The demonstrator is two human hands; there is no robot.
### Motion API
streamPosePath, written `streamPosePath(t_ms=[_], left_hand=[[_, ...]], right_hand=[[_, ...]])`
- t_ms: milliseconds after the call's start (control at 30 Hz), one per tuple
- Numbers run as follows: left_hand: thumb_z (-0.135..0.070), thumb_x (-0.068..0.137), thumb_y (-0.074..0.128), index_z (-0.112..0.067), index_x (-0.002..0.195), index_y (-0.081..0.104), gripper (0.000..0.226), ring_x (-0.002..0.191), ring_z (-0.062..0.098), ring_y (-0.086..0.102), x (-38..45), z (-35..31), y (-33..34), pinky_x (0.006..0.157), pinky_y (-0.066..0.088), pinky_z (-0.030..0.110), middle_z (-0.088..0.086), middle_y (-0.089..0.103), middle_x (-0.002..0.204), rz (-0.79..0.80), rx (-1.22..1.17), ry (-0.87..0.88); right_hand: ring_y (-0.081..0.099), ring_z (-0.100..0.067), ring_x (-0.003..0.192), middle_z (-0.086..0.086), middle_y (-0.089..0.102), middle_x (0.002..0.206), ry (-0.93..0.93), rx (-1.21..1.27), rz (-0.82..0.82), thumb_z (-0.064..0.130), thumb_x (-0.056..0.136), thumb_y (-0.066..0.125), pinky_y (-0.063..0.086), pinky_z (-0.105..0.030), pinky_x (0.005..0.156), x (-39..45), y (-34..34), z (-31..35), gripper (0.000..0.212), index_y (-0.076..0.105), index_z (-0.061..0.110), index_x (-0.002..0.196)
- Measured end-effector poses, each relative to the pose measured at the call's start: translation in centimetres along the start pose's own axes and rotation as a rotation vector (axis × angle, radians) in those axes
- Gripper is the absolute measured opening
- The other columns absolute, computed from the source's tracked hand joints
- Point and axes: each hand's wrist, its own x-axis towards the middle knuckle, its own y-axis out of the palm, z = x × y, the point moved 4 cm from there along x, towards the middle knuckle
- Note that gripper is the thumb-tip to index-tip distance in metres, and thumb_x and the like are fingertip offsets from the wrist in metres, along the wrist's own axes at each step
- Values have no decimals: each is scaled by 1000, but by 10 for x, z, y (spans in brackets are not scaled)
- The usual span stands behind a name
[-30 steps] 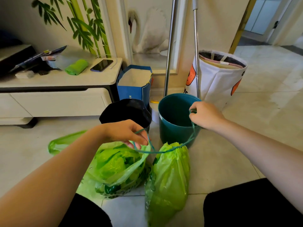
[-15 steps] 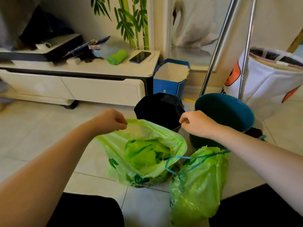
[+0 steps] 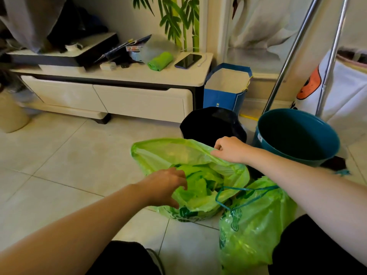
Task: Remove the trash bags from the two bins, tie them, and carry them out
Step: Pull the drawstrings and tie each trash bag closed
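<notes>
Two light green trash bags lie on the tiled floor in front of me. The left bag (image 3: 158,155) stands wide open with crumpled green plastic inside. My right hand (image 3: 230,148) pinches its far rim. My left hand (image 3: 166,185) hovers at the near side of the mouth, fingers spread and curled down onto the plastic. The right bag (image 3: 254,231) is drawn closed, its teal drawstring (image 3: 242,199) lying loose across the top. Behind them stand a black bin (image 3: 212,124) and a teal bin (image 3: 297,135), both without green bags.
A white low cabinet (image 3: 119,96) runs along the wall at left, with a phone (image 3: 187,60) and a green cloth (image 3: 159,61) on top. A blue paper bag (image 3: 224,92), two metal poles (image 3: 286,62) and a white fabric hamper (image 3: 341,92) stand behind the bins.
Both hands dropped the closed bag's drawstring and moved to the open bag. My left hand has since let go of the left rim and come down to the near side. The view shifted left.
</notes>
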Motion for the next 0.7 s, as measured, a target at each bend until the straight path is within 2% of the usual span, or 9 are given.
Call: streamPosePath(t_ms=[33,100,233,300,400,467,533,633,700], left_hand=[[-44,76,73,-21,125,56,56,120,21,47,2,-7,5,96,42,35,-1,51,131,-6,41,44],[-42,77,72,-20,123,56,53,115,24,49,6,-16,15,93,44,38,0,54,126,-3,91,97],[-32,84,66,-18,118,57,38,111,26,53,9,-20,21,89,46,41,3,58,118,25,132,116],[-24,89,59,-16,113,60,25,109,26,56,9,-19,17,85,48,40,4,61,114,2,103,110],[-24,94,52,-16,111,62,21,103,25,60,10,-17,6,79,51,39,4,62,111,-30,40,83],[-28,95,49,-16,109,62,22,100,26,60,10,-13,-1,77,51,39,5,63,110,-50,16,54],[-31,95,49,-17,110,63,24,101,26,60,9,-7,-9,78,51,39,4,64,110,-70,-24,16],[-32,94,52,-20,118,62,28,106,24,60,6,1,-22,84,51,38,2,66,116,-114,-104,-39],[-30,94,53,-21,118,62,27,104,22,61,1,7,-30,83,51,34,1,67,115,-146,-162,-81]], right_hand=[[58,-39,73,-21,57,70,1,-5,-4,35,90,55,37,-34,61,2,2,3,47,62,-10,100],[48,-25,63,-9,50,69,7,-16,-11,37,90,57,33,-33,59,5,6,8,46,62,-7,101],[60,-29,78,-17,63,82,-25,27,-10,32,88,62,45,-37,69,12,10,13,40,63,-4,107],[59,-22,84,-4,63,85,-42,68,-8,28,88,62,46,-31,73,13,9,16,30,65,7,109],[49,-10,68,11,51,69,-68,114,-27,23,89,61,38,-24,64,15,8,18,21,67,12,106],[46,-6,64,12,50,67,-77,136,-48,18,90,58,35,-19,56,17,7,20,15,69,10,98],[50,-12,69,7,55,72,-79,164,-91,14,89,56,35,-18,54,20,4,21,11,67,12,91],[54,-14,74,0,62,87,-76,225,-157,7,86,54,39,-23,56,22,-2,25,17,65,15,95],[57,-16,78,1,63,88,-95,255,-149,3,85,51,41,-25,59,21,-3,28,21,63,17,95]])
